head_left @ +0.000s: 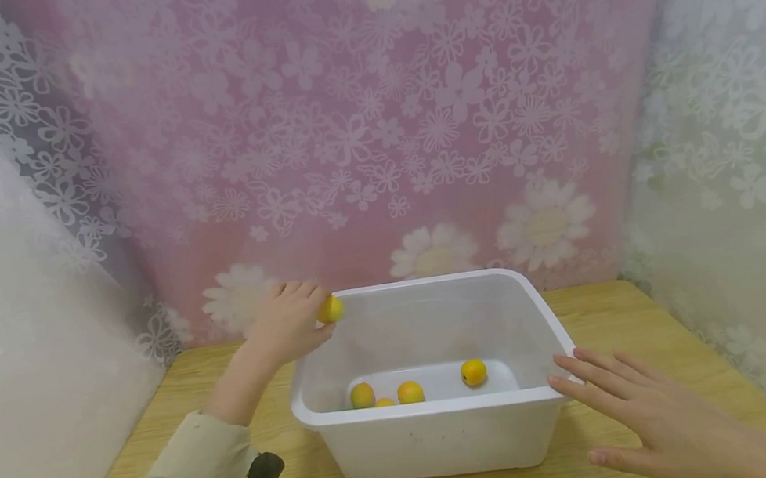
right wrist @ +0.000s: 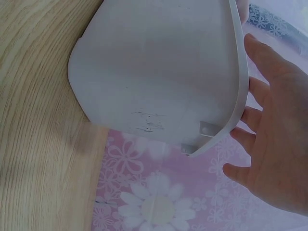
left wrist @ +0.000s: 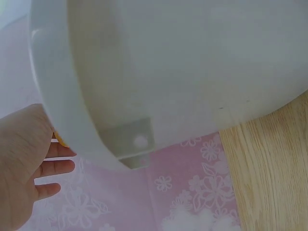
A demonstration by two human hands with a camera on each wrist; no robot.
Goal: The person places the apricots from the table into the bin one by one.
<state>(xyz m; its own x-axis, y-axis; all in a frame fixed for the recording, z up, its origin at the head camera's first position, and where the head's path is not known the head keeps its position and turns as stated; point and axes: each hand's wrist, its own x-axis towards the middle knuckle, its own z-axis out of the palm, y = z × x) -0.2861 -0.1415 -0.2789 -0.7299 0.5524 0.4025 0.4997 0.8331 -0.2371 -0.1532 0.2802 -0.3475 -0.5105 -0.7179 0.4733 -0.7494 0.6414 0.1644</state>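
Note:
My left hand holds a small yellow-orange fruit between thumb and fingers, above the far left corner of a white plastic tub. In the left wrist view, only an orange sliver of that fruit shows past the hand. Several similar fruits lie on the tub's floor: a greenish-orange fruit, a yellow fruit and one farther right. Another is mostly hidden by the near rim. My right hand has its fingers spread, fingertips at the tub's right rim.
The tub stands on a wood-grain table. Behind it hangs a pink flowered curtain, with pale flowered sheets at the left and right. A black object sits by the left sleeve.

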